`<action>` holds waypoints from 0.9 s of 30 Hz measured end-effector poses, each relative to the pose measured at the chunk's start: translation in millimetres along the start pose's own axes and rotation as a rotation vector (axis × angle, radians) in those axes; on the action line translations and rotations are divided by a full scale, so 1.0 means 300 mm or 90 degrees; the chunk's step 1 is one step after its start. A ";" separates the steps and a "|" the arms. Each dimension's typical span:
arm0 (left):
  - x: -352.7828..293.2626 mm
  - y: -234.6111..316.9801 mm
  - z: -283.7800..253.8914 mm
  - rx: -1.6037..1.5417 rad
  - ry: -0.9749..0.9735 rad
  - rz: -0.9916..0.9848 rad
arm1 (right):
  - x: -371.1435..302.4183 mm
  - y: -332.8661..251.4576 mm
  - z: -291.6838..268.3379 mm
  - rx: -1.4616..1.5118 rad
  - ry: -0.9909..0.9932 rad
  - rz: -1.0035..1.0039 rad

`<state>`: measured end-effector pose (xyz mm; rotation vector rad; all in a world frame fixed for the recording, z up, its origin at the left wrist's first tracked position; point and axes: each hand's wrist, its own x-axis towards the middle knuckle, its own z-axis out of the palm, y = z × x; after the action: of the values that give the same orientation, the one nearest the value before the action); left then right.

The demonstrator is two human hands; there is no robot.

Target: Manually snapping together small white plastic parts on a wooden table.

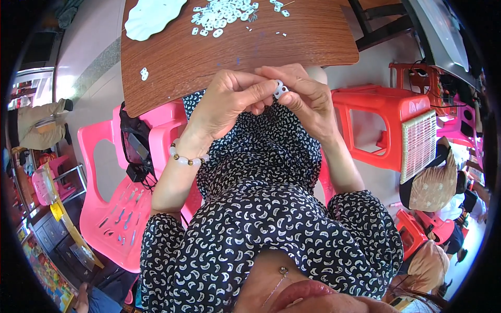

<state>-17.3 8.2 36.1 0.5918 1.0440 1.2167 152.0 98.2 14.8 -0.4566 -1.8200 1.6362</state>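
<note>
My left hand [229,101] and my right hand [308,101] meet just past the near edge of the brown wooden table [292,47], above my lap. Pinched between the fingertips of both is a small white piece with dark round spots [281,89]; the fingers cover part of it. Farther off on the tabletop lies a heap of small white oval pieces with holes [222,18]. Two similar white pieces [144,74] sit by themselves near the left edge. Tiny white bits [282,34] are scattered to the right of the heap.
A white wavy-edged tray [151,20] rests at the table's far left. Left of me stands a pink plastic chair [112,219] with a dark bag [136,146] beside its back. Red plastic stools [373,99] are at the right, with a woven mat [418,143] against one.
</note>
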 end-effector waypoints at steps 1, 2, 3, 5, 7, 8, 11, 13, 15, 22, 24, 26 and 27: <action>-0.003 0.000 0.002 0.000 0.000 0.001 | 0.007 -0.011 -0.008 -0.025 -0.031 -0.010; -0.008 -0.002 0.005 -0.001 0.003 0.004 | 0.012 -0.018 -0.013 -0.049 -0.062 -0.020; -0.011 -0.003 0.007 -0.002 0.005 0.007 | 0.010 -0.016 -0.011 -0.049 -0.063 -0.021; -0.008 -0.011 0.010 -0.024 -0.001 0.013 | 0.007 -0.009 -0.006 -0.001 -0.048 -0.016; -0.006 -0.017 0.008 -0.048 -0.008 0.018 | 0.005 0.006 0.005 0.017 -0.028 -0.034; -0.006 -0.019 0.006 -0.073 -0.018 0.012 | 0.003 0.013 0.009 0.037 -0.009 -0.050; -0.008 -0.018 0.016 -0.116 -0.023 0.004 | 0.000 0.027 0.010 0.046 0.003 -0.067; -0.007 -0.016 0.024 -0.134 -0.017 0.002 | -0.003 0.030 0.006 0.049 0.005 -0.059; -0.005 -0.014 0.027 -0.120 -0.004 0.007 | -0.002 0.038 0.002 0.052 0.007 -0.050; 0.001 -0.002 0.027 -0.053 -0.015 0.012 | 0.008 0.046 -0.010 0.059 -0.033 -0.061; 0.001 0.001 0.028 -0.056 -0.014 0.000 | 0.007 0.054 -0.008 0.060 -0.033 -0.067; 0.000 0.002 0.032 -0.056 -0.003 -0.001 | 0.010 0.057 -0.004 0.074 -0.037 -0.066; 0.000 0.002 0.033 -0.057 0.008 -0.001 | 0.013 0.057 -0.008 0.074 -0.037 -0.066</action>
<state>-8.7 9.8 41.0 0.5138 0.9945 1.2600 148.1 105.4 -1.0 -0.2623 -1.7477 1.6893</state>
